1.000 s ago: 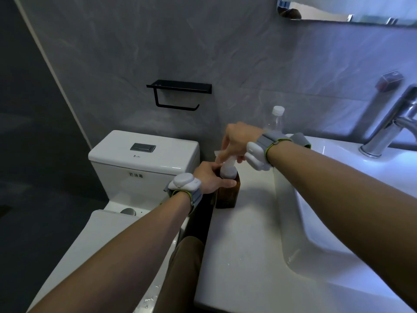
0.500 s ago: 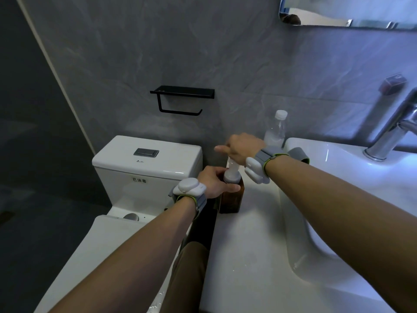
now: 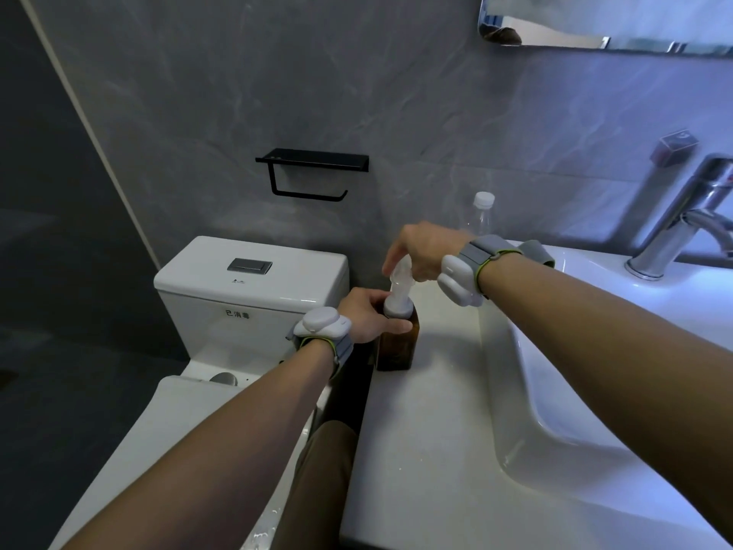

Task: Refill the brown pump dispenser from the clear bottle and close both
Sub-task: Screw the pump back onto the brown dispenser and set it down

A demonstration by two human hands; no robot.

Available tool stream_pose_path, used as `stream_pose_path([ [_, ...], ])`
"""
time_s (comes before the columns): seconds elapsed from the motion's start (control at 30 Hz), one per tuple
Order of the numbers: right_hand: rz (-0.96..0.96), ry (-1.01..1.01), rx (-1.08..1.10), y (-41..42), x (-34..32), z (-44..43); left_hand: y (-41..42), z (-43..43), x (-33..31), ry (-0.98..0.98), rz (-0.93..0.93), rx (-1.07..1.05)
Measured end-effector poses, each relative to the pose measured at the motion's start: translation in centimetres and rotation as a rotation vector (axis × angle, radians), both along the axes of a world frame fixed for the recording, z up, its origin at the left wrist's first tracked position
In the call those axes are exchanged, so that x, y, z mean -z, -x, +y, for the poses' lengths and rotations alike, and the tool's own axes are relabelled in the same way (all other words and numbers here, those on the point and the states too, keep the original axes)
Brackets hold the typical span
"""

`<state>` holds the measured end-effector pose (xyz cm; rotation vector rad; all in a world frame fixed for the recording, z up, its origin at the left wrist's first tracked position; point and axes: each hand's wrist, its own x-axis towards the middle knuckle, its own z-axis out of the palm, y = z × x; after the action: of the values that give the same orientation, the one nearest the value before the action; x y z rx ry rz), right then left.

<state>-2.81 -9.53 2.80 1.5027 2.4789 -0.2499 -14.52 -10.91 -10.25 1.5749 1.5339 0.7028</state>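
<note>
The brown pump dispenser (image 3: 396,343) stands upright at the left edge of the white counter (image 3: 420,450). My left hand (image 3: 367,315) grips its shoulder from the left. Its white pump head (image 3: 400,285) sits on the neck, and my right hand (image 3: 420,252) holds the top of the pump from above. The clear bottle (image 3: 479,216) with a white cap on stands behind my right hand against the wall, its lower part hidden.
A white basin (image 3: 595,371) takes up the right side, with a chrome tap (image 3: 682,228) at its back. A white toilet (image 3: 254,283) sits left of the counter, below a black paper holder (image 3: 313,172). A mirror edge (image 3: 595,29) hangs above.
My right hand has come back over the pump head, its fingers closing on the top after pointing left half a second ago. The left hand keeps its grip on the dispenser.
</note>
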Motion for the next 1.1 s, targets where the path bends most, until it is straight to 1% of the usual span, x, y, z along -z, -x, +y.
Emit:
stream_pose_path([
  [0.17, 0.005, 0.062, 0.03, -0.3, 0.1, -0.1, 0.1, -0.1, 0.0, -0.002, -0.009, -0.001],
  [0.23, 0.072, 0.03, 0.064, 0.0, 0.7, 0.0, 0.1, -0.3, -0.1, 0.003, -0.018, -0.003],
  [0.3, 0.116, -0.059, 0.054, 0.9, 1.4, 0.1, 0.1, -0.3, -0.1, 0.011, -0.013, -0.007],
  [0.37, 0.085, -0.114, 0.006, 1.8, 1.7, 0.3, 0.1, -0.3, 0.1, 0.007, -0.001, -0.023],
  [0.47, -0.003, -0.02, -0.009, 1.7, 0.8, 0.8, 0.2, -0.1, 0.2, -0.009, 0.006, -0.025],
  [0.53, -0.094, 0.046, -0.015, 1.0, 0.3, 1.2, 0.1, 0.0, 0.2, -0.011, -0.009, -0.009],
  [0.67, -0.145, 0.05, -0.044, 0.2, 0.3, 0.8, 0.1, -0.1, 0.0, -0.004, -0.004, -0.004],
  [0.77, -0.113, 0.043, -0.046, -0.1, 0.3, 0.5, 0.1, -0.2, -0.1, 0.001, 0.002, 0.002],
  [0.9, -0.036, 0.024, 0.059, -0.5, 1.0, 0.3, 0.1, -0.3, -0.2, 0.004, -0.002, 0.002],
  [1.0, 0.029, -0.031, 0.105, -0.7, 2.0, 0.0, -0.1, -0.3, -0.2, 0.001, -0.02, -0.017],
  [1.1, 0.031, -0.101, 0.122, -0.6, 2.7, -0.2, -0.2, -0.3, -0.1, 0.003, -0.033, -0.04],
])
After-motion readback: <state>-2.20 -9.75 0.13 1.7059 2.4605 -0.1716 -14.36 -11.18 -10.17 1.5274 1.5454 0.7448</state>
